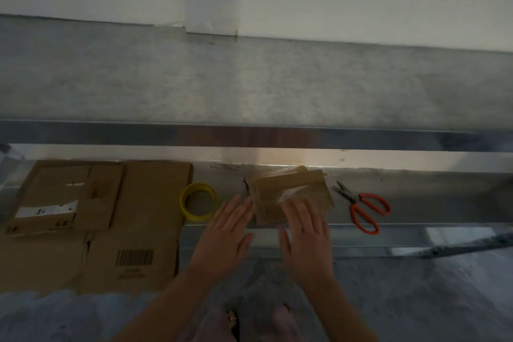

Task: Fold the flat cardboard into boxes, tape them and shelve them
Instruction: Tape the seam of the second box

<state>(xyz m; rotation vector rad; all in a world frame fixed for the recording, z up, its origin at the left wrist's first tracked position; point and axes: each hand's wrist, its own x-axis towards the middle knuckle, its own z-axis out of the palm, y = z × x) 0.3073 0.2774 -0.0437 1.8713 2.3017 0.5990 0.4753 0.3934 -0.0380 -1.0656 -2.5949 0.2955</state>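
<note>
The small box point(294, 191) is sitting between the yellow tape roll point(198, 201) and the scissors point(363, 208). The left hand point(227, 230) and right hand point(305, 233), flat and a little apart, are pressing on it (I think rubbing the tape slowly is best for sticking it flat).

Brown cardboard flats point(150, 197) over at 9 o'clock, one with a black barcode point(135, 257). Yellow tape roll point(195, 215) mid-frame, orange-handled scissors point(353, 209) at 3, dull grey shelf point(416, 194).
</note>
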